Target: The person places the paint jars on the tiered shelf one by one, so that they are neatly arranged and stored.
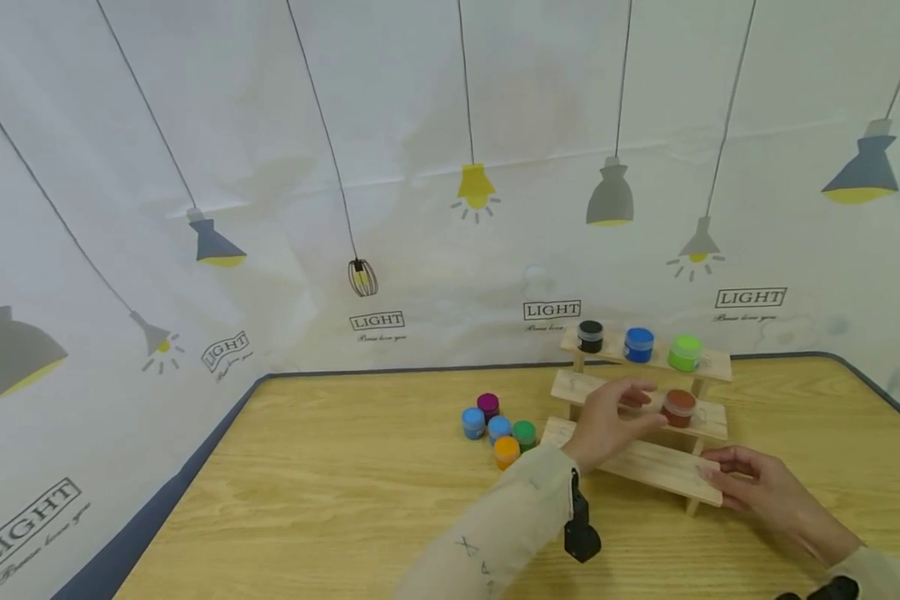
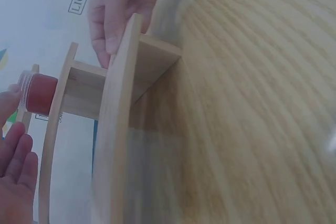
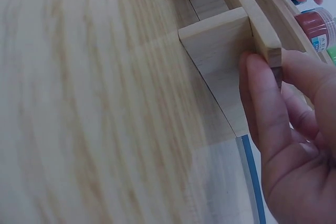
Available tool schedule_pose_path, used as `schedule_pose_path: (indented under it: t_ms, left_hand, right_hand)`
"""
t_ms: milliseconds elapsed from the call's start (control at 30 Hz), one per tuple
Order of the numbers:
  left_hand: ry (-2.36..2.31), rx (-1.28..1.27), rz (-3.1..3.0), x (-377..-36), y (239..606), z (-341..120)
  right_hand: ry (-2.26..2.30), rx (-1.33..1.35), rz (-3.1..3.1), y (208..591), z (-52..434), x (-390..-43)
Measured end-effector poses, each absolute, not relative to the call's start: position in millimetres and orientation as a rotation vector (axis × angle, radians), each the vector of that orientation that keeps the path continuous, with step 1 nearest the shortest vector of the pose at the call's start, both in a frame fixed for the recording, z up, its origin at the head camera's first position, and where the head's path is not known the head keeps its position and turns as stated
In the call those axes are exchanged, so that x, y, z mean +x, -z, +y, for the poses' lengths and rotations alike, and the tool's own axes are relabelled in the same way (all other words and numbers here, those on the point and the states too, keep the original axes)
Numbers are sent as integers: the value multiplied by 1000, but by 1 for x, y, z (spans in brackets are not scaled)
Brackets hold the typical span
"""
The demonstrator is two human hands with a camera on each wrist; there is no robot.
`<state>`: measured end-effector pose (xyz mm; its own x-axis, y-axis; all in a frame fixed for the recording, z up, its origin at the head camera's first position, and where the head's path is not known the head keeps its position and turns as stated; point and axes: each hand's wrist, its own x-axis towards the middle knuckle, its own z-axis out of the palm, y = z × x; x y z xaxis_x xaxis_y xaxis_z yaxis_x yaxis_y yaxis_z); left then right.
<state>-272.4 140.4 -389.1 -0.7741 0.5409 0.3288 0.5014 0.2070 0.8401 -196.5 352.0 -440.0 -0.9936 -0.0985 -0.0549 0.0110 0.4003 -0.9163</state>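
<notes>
A wooden three-tier display stand stands on the table, and my right hand pinches the right end of its lowest shelf between thumb and fingers. On the middle shelf sits a small jar of red-brown paint with a clear-sided lid. My left hand is just left of this jar, fingers loosely bent and spread from the thumb. In the left wrist view the thumb overlaps the jar's lid; whether it touches I cannot tell. The fingers are not wrapped around the jar.
Black, blue and light green paint jars line the top shelf. Left of the stand, several jars cluster on the table, among them a purple and an orange one. A lamp-printed curtain hangs behind the table.
</notes>
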Motion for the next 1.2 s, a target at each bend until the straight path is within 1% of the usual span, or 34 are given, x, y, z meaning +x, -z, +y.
schedule_pose_path:
  t_ms: [267, 500, 700, 967, 1200]
  left_hand:
    - [-1541, 1165, 2435, -268, 394, 121]
    - [-1438, 1231, 2405, -266, 392, 91]
    - [-1404, 1192, 2347, -268, 399, 60]
    - [-1536, 1116, 2372, -277, 397, 21]
    - [-1627, 1015, 2506, -267, 374, -10]
  right_hand:
    - [1668, -80, 2557, 441, 352, -197]
    - [1653, -110, 2569, 440, 353, -197]
    - [1654, -106, 2556, 441, 353, -197]
    - [1660, -92, 2552, 440, 352, -198]
    - [1659, -64, 2518, 440, 354, -198]
